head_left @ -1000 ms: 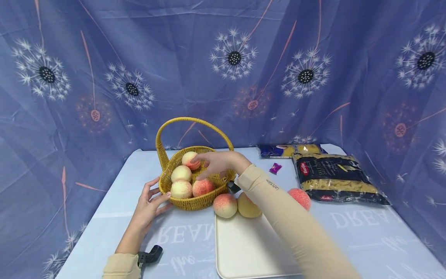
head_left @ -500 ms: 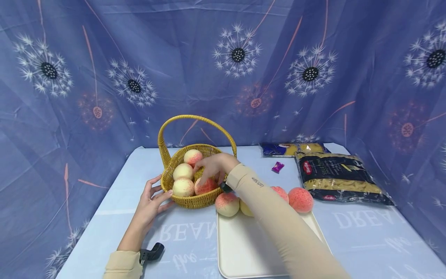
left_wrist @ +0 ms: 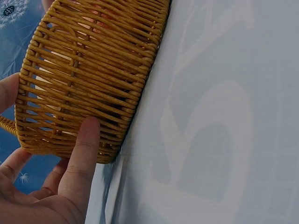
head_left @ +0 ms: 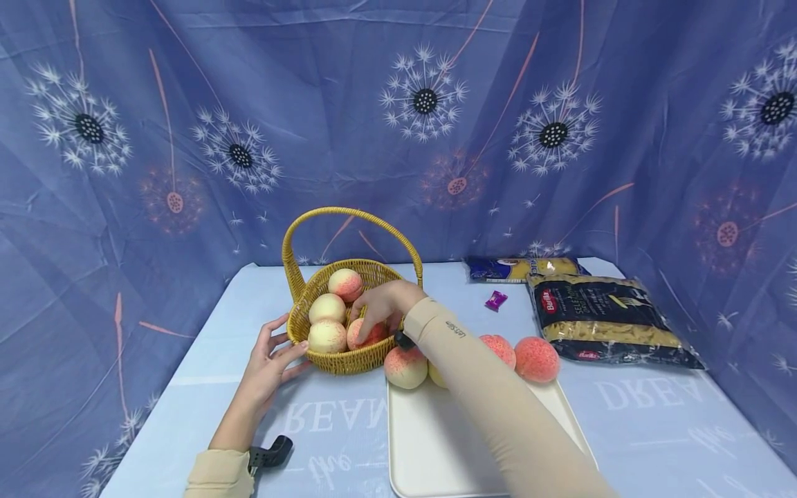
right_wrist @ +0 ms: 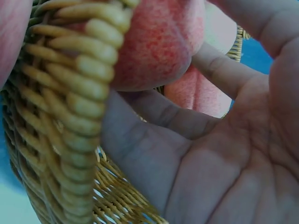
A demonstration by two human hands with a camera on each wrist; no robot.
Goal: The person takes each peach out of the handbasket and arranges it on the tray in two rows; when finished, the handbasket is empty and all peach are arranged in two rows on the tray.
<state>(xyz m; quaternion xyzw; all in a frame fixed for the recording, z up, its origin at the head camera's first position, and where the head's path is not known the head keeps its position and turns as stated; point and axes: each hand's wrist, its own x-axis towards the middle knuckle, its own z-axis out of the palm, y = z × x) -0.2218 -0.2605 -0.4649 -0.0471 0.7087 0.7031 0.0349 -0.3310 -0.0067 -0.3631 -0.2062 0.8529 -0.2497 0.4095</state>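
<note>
A yellow wicker basket (head_left: 349,363) with a tall arched handle stands left of the middle of the table, tilted toward me. My left hand (head_left: 268,360) holds its left side; in the left wrist view one fingertip (left_wrist: 88,130) presses the woven wall. My right hand (head_left: 387,303) reaches in over the right rim, its thumb and fingers round a red-blushed peach (right_wrist: 156,46) at the basket's near right. Beside this one lie a pale peach (head_left: 326,337), another pale peach (head_left: 326,308) behind it and a blushed peach (head_left: 345,284) at the back.
A cream tray (head_left: 448,449) lies front centre, partly under my right forearm. Along its far edge sit several peaches (head_left: 406,366). At the back right are a black pasta bag (head_left: 610,318), a blue-and-yellow pasta packet (head_left: 529,269) and a purple wrapped sweet (head_left: 496,300).
My right hand has come down from above the basket onto the near right peach, and its fingers have closed round it. My left hand keeps its place on the basket.
</note>
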